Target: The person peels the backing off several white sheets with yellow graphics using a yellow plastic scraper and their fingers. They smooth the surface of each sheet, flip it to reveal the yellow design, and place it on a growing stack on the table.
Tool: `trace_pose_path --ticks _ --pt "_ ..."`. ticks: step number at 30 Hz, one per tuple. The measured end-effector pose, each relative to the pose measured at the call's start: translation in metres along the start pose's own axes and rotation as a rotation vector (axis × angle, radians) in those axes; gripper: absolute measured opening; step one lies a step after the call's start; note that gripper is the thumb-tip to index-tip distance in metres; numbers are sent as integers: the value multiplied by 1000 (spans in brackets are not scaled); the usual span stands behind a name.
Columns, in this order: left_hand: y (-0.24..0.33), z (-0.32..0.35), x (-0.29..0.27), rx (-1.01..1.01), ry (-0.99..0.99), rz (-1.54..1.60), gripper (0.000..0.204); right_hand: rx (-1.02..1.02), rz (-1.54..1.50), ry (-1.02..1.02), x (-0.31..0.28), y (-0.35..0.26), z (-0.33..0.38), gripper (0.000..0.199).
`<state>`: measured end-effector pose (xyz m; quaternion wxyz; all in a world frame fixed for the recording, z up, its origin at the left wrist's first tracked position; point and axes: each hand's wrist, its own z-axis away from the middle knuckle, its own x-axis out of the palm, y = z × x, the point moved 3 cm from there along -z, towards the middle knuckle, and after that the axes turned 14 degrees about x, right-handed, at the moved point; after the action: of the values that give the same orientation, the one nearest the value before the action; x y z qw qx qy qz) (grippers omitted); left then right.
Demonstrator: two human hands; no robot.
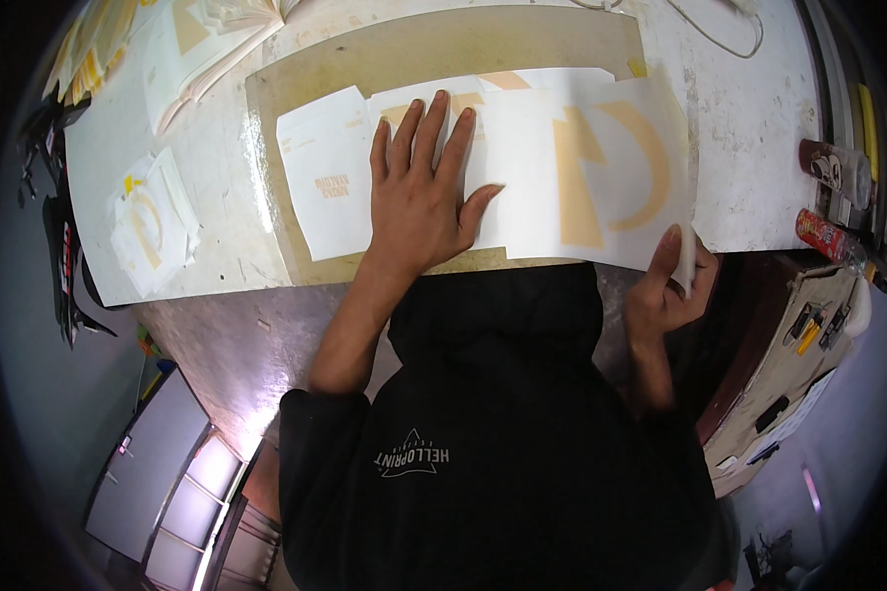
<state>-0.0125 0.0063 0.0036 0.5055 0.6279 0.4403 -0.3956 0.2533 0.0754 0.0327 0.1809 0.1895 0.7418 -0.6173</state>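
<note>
Where a corner (687,260) curls, white paper (623,182), tan shapes (577,202)

Red-labelled container (822,235) near dark-labelled container (834,171)

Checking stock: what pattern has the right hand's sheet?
Pale orange shapes on a white sheet; head view.

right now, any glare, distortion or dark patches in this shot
Head view: fisheye bend bows the white table's edges, and the corners fall to black; head view: bright glare runs along the left edge of the mat, with a washed-out shine on the floor; head view: the left hand and right hand, on the papers, look fairly clear.
</note>
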Motion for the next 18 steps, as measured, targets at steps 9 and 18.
trace_pose_path --ticks 9,18 --pt "-1 0 5 -4 -35 -35 70 -213 -119 -167 20 -31 -1 47" --pt "-10 9 -2 -152 225 402 68 -460 -307 -612 73 -106 37 54"
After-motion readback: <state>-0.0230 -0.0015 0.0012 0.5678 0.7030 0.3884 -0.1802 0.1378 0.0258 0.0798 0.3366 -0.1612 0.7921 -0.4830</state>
